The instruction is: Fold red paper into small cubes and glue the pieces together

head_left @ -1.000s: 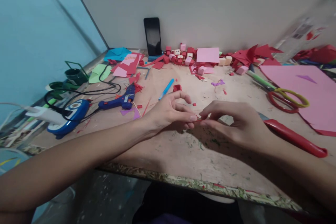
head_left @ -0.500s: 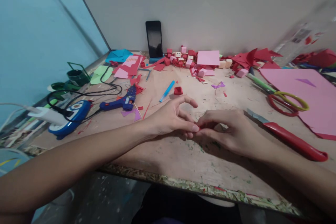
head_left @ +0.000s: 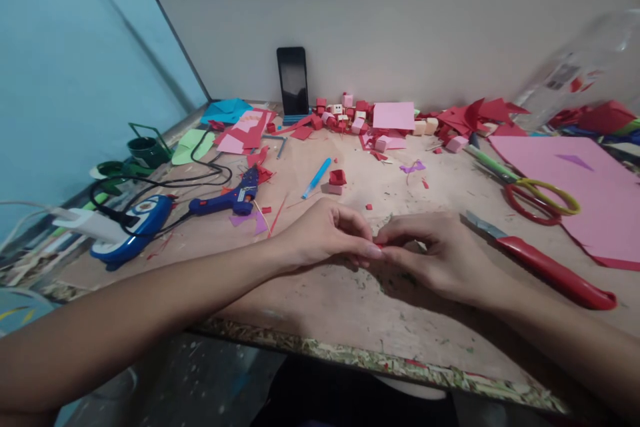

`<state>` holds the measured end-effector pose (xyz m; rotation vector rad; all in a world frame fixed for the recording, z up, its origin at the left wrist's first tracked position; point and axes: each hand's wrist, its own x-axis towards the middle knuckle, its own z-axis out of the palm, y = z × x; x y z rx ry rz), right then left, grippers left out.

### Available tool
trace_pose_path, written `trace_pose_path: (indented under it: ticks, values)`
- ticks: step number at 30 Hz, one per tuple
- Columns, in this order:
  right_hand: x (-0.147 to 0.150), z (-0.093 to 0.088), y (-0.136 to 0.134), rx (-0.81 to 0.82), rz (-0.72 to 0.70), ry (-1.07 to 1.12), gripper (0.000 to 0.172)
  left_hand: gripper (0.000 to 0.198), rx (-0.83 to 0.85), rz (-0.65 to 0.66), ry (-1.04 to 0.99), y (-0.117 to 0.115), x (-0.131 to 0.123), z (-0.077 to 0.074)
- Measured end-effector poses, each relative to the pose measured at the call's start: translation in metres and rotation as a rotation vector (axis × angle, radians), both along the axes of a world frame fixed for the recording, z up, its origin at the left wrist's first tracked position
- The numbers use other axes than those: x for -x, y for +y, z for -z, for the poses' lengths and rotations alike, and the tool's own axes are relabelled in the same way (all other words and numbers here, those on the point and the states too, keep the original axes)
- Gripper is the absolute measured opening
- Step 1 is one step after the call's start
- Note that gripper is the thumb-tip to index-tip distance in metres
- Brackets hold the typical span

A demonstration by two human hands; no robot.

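My left hand (head_left: 330, 235) and my right hand (head_left: 437, 250) meet over the middle of the table, fingertips pinched together. Between them shows a sliver of a small red paper piece (head_left: 379, 247); most of it is hidden by the fingers. Just beyond my left hand lie an open red paper box (head_left: 337, 177) and a tiny red scrap (head_left: 369, 207). A blue pen (head_left: 317, 178) rests left of the box. To the right of my right hand is a red-handled knife (head_left: 555, 270).
A blue glue gun (head_left: 227, 199) and a blue power strip (head_left: 133, 230) with cables lie left. Scissors (head_left: 543, 200) rest on pink paper (head_left: 590, 180) at right. Small paper cubes (head_left: 357, 125) and a phone (head_left: 293, 82) stand along the back wall.
My left hand's fingers have curled in closer around the red piece. The view has shifted slightly, and the tiny red scrap beyond the hands now shows.
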<state>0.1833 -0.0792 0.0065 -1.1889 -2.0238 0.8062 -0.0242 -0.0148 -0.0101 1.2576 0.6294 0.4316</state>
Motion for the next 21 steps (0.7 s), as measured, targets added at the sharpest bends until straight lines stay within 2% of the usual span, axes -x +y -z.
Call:
trace_pose_path:
  ticks: [4, 8, 10, 12, 15, 17, 21]
  values:
    - [0.004, 0.001, -0.001, 0.050, 0.069, 0.100, 0.015, 0.029, -0.089, -0.062, -0.013, -0.001, 0.000, -0.001]
    - [0.006, -0.002, 0.004, 0.324, 0.198, 0.391, 0.028, 0.019, -0.332, -0.138, -0.076, -0.002, 0.004, -0.009]
    - [0.007, -0.002, 0.006, 0.498, 0.182, 0.528, 0.035, 0.013, -0.538, -0.134, -0.040, -0.002, 0.008, -0.012]
    - [0.009, 0.000, 0.007, 0.631, 0.136, 0.601, 0.036, 0.008, -0.845, -0.093, -0.024, -0.002, 0.011, -0.013]
    - [0.011, 0.003, 0.007, 0.717, 0.115, 0.676, 0.036, 0.012, -1.184, -0.053, -0.091, -0.001, 0.013, -0.011]
    - [0.011, 0.004, 0.006, 0.725, 0.120, 0.709, 0.037, 0.013, -1.265, -0.063, -0.086, -0.002, 0.014, -0.010]
    - [0.012, 0.004, 0.006, 0.733, 0.113, 0.701, 0.038, 0.016, -1.297, -0.070, -0.018, -0.003, 0.016, -0.009]
